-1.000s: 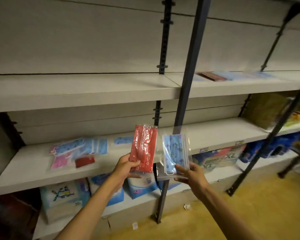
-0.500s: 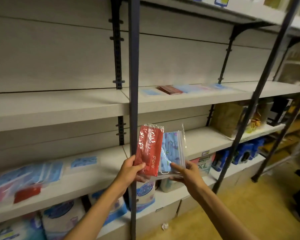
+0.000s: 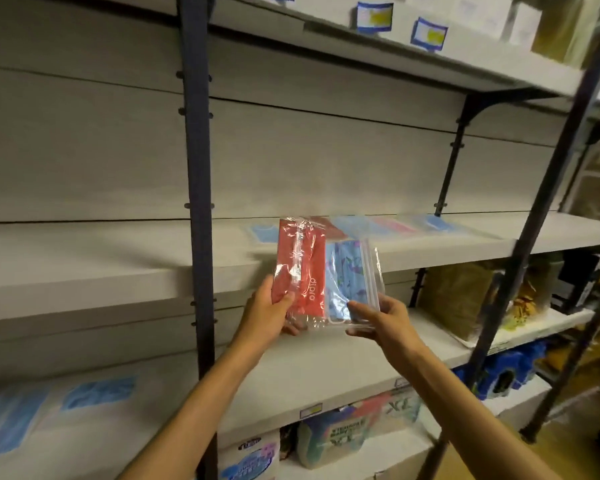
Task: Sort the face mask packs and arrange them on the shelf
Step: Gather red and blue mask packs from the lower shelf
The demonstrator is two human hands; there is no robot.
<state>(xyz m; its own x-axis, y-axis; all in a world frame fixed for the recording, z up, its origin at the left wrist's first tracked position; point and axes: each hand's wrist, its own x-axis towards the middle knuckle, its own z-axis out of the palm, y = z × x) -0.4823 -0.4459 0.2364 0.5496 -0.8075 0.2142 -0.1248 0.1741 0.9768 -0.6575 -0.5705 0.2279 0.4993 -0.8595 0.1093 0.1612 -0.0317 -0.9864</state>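
Left hand [image 3: 271, 306] pinches the red pack [image 3: 300, 268] by its lower edge, fingers curled round it, upright so its face reads. Just right of it, overlapping, the blue pack [image 3: 352, 278] sits pinched in the right hand [image 3: 383, 318], both raised before the middle shelf [image 3: 118, 268], likely for comparing.

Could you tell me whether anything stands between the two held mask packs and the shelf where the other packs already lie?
Nothing visible does. The left hand grips the red mask pack in clear plastic, the right hand the blue patterned pack, both just before the grey shelf board. The dark upright post stands to their left.
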